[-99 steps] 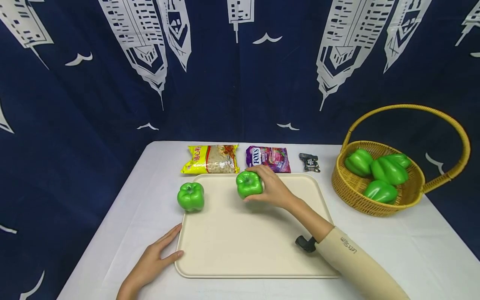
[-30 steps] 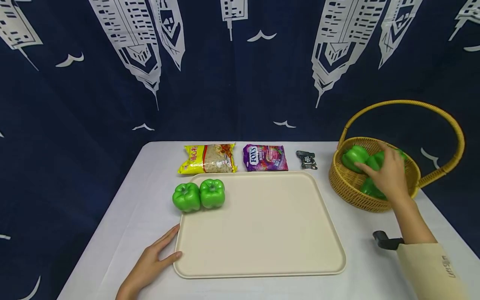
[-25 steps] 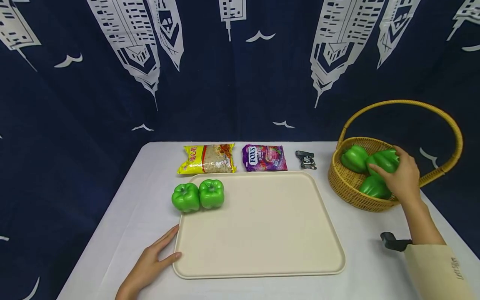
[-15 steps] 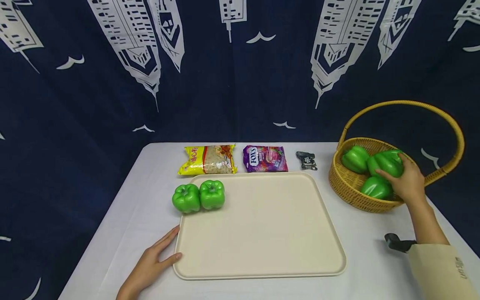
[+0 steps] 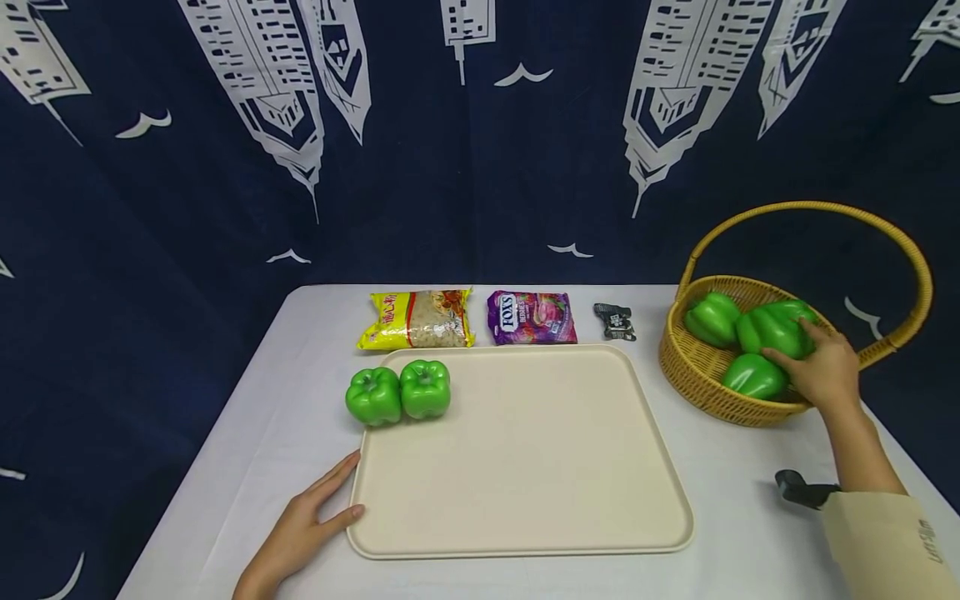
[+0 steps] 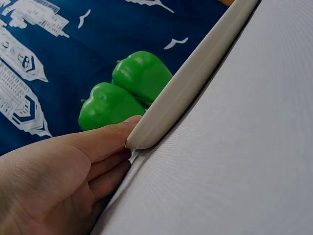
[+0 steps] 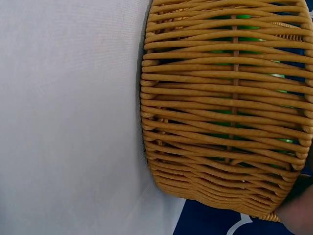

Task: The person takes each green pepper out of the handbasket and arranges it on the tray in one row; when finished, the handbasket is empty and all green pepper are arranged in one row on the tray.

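Observation:
My left hand (image 5: 300, 525) rests at the left edge of the cream tray (image 5: 525, 467), fingers fairly straight and the thumb tip at the rim. The left wrist view also shows its fingertips against the tray's side. On the tray's far left corner, two green bell peppers (image 5: 425, 389) sit side by side. My right hand (image 5: 828, 367) reaches over the near right rim of the wicker basket (image 5: 697, 387). Its spread thumb and fingers touch the right end of a large green pepper (image 5: 772, 329); some fingers are hidden. Another green pepper (image 5: 753, 377) lies just below the thumb.
A further green pepper (image 5: 712, 319) lies at the basket's left. The tall handle (image 5: 810, 205) arches over the basket. Behind the tray lie a yellow food bag (image 5: 420, 319), a purple candy bag (image 5: 532, 317) and a small black packet (image 5: 615, 321). A dark printed curtain (image 5: 480, 183) hangs behind.
Earlier, my right hand held a green bell pepper over the tray; that pepper now stands beside the other one. The hand has moved to the basket and shifted toward its right side. The left hand stays put.

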Motion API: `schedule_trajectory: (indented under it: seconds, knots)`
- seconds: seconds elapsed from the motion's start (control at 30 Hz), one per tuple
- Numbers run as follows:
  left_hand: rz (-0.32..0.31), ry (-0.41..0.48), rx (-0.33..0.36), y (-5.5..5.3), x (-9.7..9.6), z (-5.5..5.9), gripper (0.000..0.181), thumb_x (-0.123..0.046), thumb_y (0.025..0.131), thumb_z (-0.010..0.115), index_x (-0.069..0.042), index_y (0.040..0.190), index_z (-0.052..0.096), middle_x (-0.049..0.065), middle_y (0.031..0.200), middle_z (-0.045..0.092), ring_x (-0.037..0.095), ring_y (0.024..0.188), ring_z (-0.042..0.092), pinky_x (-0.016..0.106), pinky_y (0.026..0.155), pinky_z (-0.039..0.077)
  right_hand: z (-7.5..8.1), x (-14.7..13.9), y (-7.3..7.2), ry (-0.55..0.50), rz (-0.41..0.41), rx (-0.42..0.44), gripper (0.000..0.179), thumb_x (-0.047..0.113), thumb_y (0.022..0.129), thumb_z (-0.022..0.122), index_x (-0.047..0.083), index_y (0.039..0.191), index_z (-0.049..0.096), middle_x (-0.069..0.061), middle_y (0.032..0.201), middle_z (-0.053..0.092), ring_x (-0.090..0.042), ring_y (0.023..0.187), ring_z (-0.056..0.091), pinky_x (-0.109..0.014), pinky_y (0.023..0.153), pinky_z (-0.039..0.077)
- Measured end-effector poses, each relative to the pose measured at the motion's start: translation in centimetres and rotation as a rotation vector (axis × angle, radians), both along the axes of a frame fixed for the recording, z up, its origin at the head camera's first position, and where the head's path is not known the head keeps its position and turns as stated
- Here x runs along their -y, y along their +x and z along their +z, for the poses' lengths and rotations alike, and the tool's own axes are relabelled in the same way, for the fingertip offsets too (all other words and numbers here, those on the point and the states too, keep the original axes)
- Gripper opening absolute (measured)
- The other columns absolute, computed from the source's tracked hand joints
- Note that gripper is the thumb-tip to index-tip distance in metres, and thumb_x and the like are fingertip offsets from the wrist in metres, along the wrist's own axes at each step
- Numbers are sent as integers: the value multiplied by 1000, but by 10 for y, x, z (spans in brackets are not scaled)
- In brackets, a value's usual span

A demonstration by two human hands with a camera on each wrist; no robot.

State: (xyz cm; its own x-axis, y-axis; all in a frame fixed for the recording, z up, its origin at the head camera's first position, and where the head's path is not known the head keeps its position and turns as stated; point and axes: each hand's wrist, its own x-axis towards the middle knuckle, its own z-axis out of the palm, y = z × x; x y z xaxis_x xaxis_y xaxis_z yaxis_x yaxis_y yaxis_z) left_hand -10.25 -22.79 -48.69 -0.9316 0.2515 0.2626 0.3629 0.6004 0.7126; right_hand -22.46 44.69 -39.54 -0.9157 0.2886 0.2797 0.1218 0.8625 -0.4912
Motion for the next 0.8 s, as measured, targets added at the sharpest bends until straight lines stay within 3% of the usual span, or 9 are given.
schedule_trajectory:
  seconds: [0.37, 0.53, 0.7, 0.8]
  knots:
    - [9, -7, 13, 0, 0, 1, 64, -30, 82, 70, -16, 139, 44, 5, 141, 42, 17, 130, 34, 2, 98, 16, 16, 23, 11, -62, 19, -268, 71, 16, 80, 70, 5, 141, 36, -23, 139, 29, -46, 122, 31, -62, 98, 27]
    - [11, -17, 9, 0, 1, 2, 64, -29, 82, 70, -16, 139, 43, 6, 141, 42, 19, 130, 35, 2, 98, 16, 21, 46, 12, -78, 139, -331, 79, 5, 70, 75, 5, 140, 37, -26, 134, 29, -46, 118, 31, -64, 92, 30]
    - [8, -16, 4, -1, 0, 1, 64, -27, 82, 71, -14, 139, 44, 7, 141, 42, 19, 129, 35, 2, 98, 17, 24, 68, 11, -58, 242, -334, 88, -1, 63, 77, 0, 138, 32, -30, 127, 35, -48, 108, 37, -62, 81, 32]
    - [7, -14, 5, -1, 0, 1, 64, -27, 81, 71, -14, 139, 44, 7, 140, 43, 19, 129, 35, 2, 98, 17, 26, 82, 11, -71, 296, -326, 87, -3, 62, 77, -1, 136, 31, -29, 125, 33, -47, 106, 37, -62, 82, 33]
